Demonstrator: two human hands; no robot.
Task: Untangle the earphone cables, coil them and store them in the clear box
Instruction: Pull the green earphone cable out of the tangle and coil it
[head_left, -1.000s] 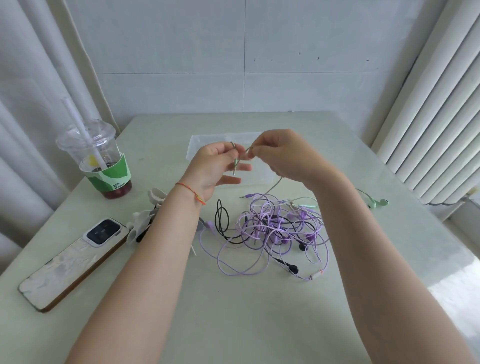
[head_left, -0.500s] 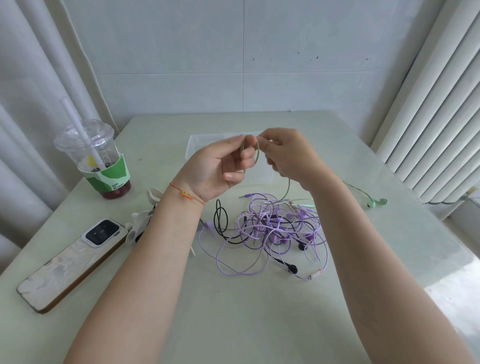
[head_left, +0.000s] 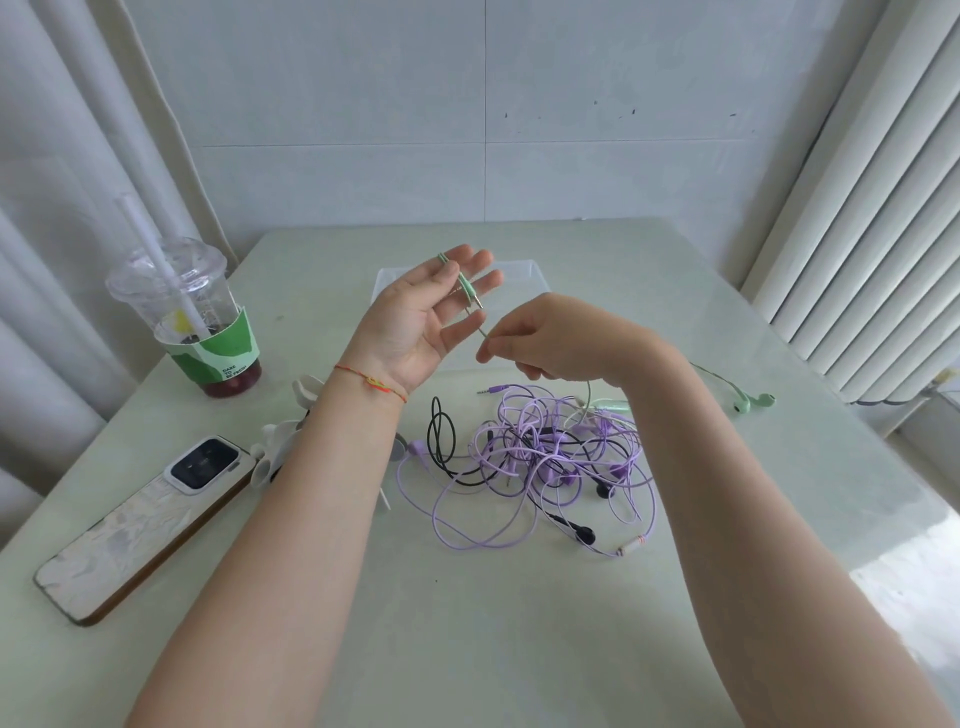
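My left hand (head_left: 431, 317) is held palm up above the table with its fingers straight. A green earphone cable's plug end (head_left: 467, 288) lies across those fingers. My right hand (head_left: 550, 338) pinches the same green cable just below the plug. From there the cable drops into a tangle of purple and black earphone cables (head_left: 545, 457) on the table. The green earbuds (head_left: 753, 402) lie at the right, beyond my right forearm. The clear box (head_left: 524, 273) stands behind both hands, partly hidden by them.
A plastic drink cup with a straw (head_left: 192, 322) stands at the left. A phone (head_left: 140, 525) lies face down near the table's left edge, with a small white object (head_left: 280, 447) beside it. A curtain hangs left and a white radiator stands right.
My left hand has uncurled from a pinch to a flat palm with the plug across its fingers. My right hand has moved down and right along the green cable.
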